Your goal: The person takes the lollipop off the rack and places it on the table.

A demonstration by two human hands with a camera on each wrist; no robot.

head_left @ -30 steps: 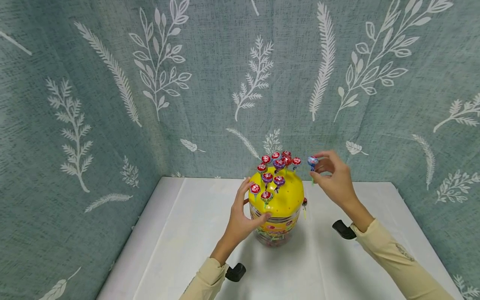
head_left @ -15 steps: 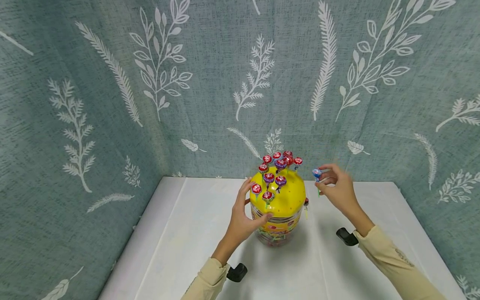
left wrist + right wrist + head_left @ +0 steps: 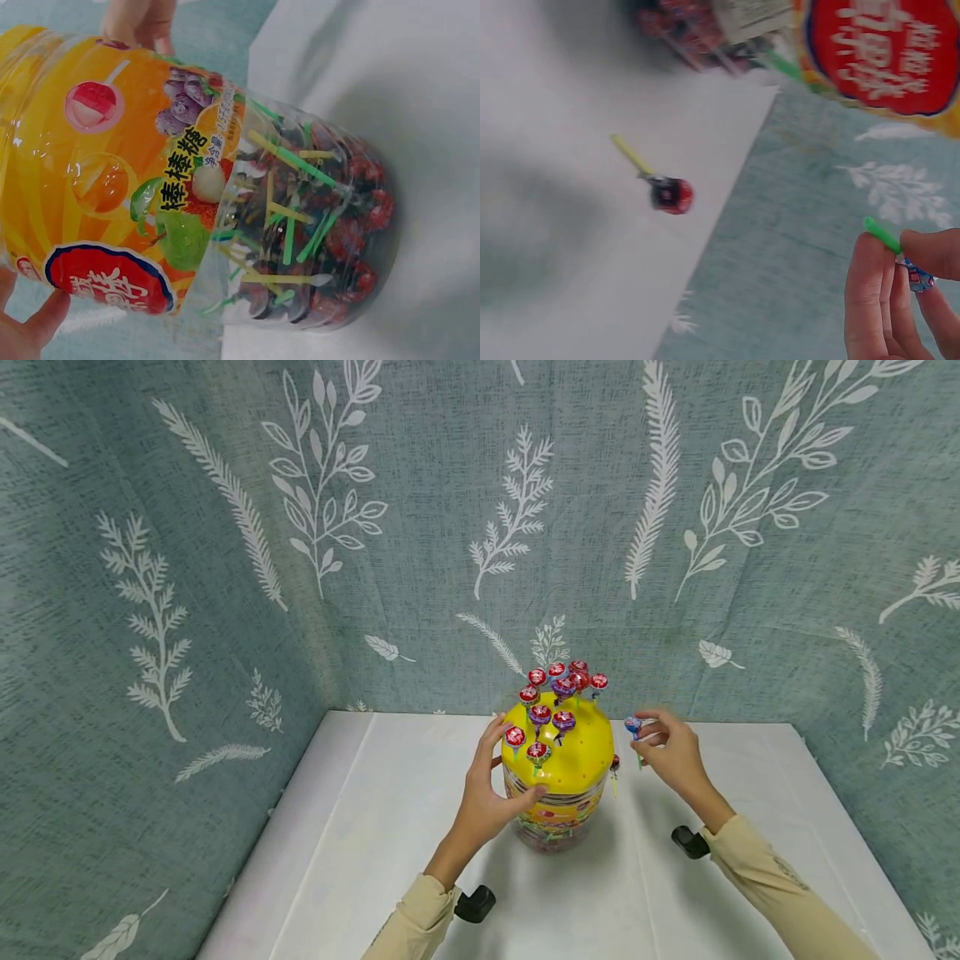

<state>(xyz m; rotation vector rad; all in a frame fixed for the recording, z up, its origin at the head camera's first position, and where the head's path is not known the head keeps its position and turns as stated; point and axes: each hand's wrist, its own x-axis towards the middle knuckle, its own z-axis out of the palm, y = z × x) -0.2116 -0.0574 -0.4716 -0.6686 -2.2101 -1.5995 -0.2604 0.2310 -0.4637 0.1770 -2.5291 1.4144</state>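
Yellow-domed jar (image 3: 573, 758) with orange fruit-printed label; red and purple lollipops (image 3: 538, 714) on top; blue lollipop (image 3: 633, 724), green stick; white counter (image 3: 352, 827); teal curtain (image 3: 225, 527), white leaf pattern; beige sleeves (image 3: 780, 881).

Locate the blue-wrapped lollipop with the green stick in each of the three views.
Head: blue-wrapped lollipop with a green stick, right of centre, pinched by the right hand beside the yellow-lidded jar.
Left wrist: not in view.
Right wrist: bottom right, between the fingertips, stick pointing up-left.
Shared landmark: the jar's red label oval.
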